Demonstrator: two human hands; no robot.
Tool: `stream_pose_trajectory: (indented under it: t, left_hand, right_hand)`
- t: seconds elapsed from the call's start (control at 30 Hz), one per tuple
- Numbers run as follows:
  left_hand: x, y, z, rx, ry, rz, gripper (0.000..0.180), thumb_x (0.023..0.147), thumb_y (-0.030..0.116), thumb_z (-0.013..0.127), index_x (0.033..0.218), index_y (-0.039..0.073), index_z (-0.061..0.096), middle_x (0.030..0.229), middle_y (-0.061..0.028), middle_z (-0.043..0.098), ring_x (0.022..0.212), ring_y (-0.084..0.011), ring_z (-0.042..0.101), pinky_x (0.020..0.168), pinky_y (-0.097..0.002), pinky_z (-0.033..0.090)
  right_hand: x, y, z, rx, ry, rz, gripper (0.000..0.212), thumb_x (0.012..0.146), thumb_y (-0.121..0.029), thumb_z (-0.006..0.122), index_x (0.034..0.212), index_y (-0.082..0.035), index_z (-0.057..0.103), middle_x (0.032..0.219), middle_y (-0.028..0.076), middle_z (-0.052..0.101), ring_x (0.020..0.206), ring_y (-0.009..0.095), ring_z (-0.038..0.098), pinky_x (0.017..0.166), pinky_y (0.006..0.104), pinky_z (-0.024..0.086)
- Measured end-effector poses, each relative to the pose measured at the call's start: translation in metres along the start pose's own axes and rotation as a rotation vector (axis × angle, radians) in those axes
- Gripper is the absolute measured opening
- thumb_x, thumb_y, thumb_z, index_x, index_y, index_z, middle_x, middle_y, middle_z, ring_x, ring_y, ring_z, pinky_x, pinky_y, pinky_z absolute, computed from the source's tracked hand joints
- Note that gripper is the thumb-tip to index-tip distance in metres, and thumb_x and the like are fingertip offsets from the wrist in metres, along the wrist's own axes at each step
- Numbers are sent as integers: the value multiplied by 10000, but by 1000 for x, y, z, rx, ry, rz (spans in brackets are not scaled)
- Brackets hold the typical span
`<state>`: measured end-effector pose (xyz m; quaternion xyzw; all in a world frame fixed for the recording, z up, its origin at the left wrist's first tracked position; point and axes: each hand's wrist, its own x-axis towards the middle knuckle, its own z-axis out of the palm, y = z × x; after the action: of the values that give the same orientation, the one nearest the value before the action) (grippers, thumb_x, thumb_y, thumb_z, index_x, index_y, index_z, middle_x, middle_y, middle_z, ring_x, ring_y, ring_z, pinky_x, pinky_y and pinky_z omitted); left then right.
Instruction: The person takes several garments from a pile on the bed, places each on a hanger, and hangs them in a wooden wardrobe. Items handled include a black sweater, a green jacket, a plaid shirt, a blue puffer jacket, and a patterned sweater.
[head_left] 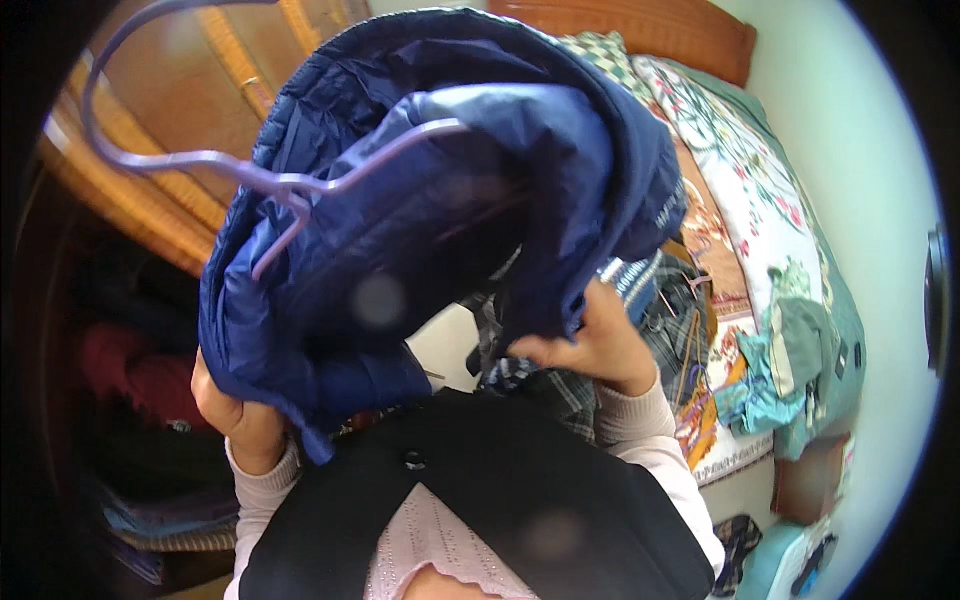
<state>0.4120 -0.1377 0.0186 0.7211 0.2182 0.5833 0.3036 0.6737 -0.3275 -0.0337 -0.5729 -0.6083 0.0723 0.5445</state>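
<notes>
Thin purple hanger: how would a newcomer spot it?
Find the large, shiny navy-blue jacket at upper middle. On its left half shows the thin purple hanger, its hook curving over orange-brown woodwork. That paler purple sets it apart from the jacket.

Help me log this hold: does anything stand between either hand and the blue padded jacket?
Nothing visible does. The left hand holds the blue padded jacket by its lower left edge, fingers hidden; the right hand meets its lower right edge, grip partly hidden. The purple clothes hanger sits in the folds, clear of both hands.

The head camera (wide fisheye) looks downward.
</notes>
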Motion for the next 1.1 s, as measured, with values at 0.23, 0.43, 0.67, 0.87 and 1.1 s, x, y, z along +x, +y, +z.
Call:
stream_pose_trajectory:
  t: [0.23, 0.43, 0.67, 0.87, 1.1]
  left_hand:
    - [-9, 39, -103, 210, 202, 286, 293, 789, -92, 521, 1039, -67, 672, 1050, -187, 664, 907, -298, 646, 828, -359, 493]
    - [-29, 85, -160, 578, 395, 454, 293, 831, -73, 510, 1079, -48, 666, 1113, -165, 659, 944, -268, 646, 841, -333, 487]
    - [-55, 157, -213, 1172, 827, 202, 342, 869, -51, 484, 1161, -3, 655, 980, -45, 687, 855, -121, 607, 810, -234, 463]
    - [-69, 222, -209, 1406, 944, 213, 358, 850, -29, 471, 1133, 37, 680, 892, 2, 678, 792, -65, 561, 756, -211, 451]
    - [-106, 299, -228, 1861, 945, 181, 360, 852, 74, 517, 1179, 99, 663, 1008, -64, 727, 884, -111, 644, 831, -244, 476]
  right_hand:
    - [32, -42, 87, 125, -242, -492, 378, 748, -212, 816, 995, -1, 621, 934, 115, 641, 860, 305, 627, 832, 364, 466]
    - [71, -48, 151, 301, -512, -578, 364, 760, -218, 774, 945, 3, 553, 875, 174, 624, 765, 351, 631, 680, 396, 501]
    - [82, -23, 243, 205, -946, -719, 628, 814, -146, 692, 1372, -41, 422, 1026, 179, 586, 832, 327, 613, 756, 394, 498]
    - [67, 26, 296, 318, -1150, -695, 491, 849, -98, 651, 1313, -27, 506, 1030, 190, 610, 884, 349, 613, 840, 387, 487]
    - [66, 17, 301, 599, -1422, -713, 389, 849, -148, 662, 1216, -44, 584, 949, 174, 655, 895, 327, 630, 798, 372, 501]
